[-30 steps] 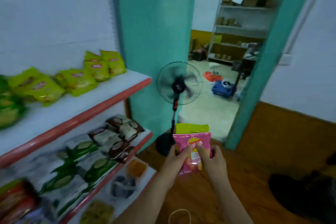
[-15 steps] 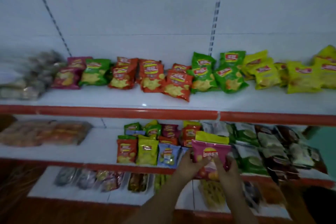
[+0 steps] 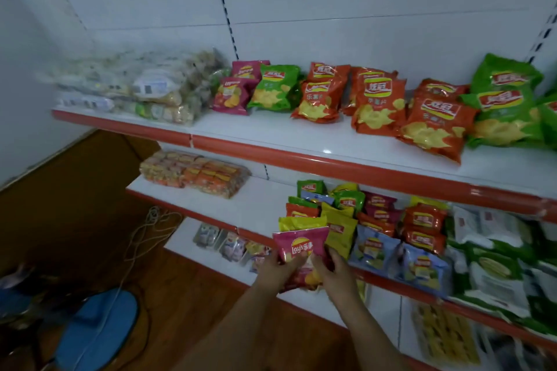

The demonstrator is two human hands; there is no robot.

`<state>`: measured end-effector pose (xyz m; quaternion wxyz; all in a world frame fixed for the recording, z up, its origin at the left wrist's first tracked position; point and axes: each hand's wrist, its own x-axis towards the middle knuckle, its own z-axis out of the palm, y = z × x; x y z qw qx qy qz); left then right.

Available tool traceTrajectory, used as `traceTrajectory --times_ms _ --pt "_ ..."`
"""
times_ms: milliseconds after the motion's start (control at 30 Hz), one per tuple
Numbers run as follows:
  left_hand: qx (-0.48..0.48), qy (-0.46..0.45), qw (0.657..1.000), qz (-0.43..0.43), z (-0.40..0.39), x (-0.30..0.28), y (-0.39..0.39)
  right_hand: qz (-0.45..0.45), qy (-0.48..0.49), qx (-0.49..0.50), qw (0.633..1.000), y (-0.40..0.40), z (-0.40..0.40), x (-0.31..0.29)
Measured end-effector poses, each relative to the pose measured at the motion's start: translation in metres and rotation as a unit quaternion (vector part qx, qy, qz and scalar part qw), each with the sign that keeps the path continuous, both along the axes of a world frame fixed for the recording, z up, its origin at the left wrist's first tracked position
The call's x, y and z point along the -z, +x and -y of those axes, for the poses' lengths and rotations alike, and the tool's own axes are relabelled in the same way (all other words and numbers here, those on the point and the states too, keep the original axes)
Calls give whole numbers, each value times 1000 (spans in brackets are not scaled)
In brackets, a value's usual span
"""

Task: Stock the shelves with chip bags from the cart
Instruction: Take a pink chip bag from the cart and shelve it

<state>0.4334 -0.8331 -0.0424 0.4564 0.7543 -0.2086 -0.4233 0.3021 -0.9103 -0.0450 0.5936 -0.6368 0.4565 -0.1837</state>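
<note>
Both hands hold a small stack of chip bags in front of the middle shelf: a pink bag in front and a yellow bag behind it. My left hand grips the stack's left edge and my right hand its right edge. Small bags of several colours stand on the middle shelf just right of the stack. On the top shelf lie pink, green and orange bags. No cart is in view.
Clear packs of snacks fill the top shelf's left end, and wrapped orange packs lie on the middle shelf's left. White and green packets sit at the right. A blue round stool and a white cord are on the wooden floor.
My view has swung left from the doorway and fan to the shelves and keeps panning left. Both hands have kept the pink and yellow bags, now at the middle shelf's front.
</note>
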Motion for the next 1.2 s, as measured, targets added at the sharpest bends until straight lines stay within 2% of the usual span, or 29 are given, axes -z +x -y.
traceTrajectory --times_ms 133,333,500,600,800,933,1000,1067,1200 --pt "33 0 999 0 5 8 65 -51 -2 -27 998 68 7 15" --pt "53 4 998 -18 13 50 179 -91 -5 -4 996 187 13 42" --pt "71 56 995 52 35 90 267 -108 2 32 994 268 24 70" --pt "101 79 991 39 63 124 300 -136 -20 49 989 299 43 91" --pt "118 86 987 69 128 183 338 -166 -32 51 984 332 103 141" --pt "122 63 985 107 179 213 354 -220 -98 22 970 344 146 156" --pt "129 54 984 106 202 222 356 -242 -92 26 966 345 163 157" --pt "139 49 984 104 221 230 355 -294 -153 4 943 341 179 157" --pt "128 73 986 78 244 245 344 -339 -318 62 883 317 219 159"
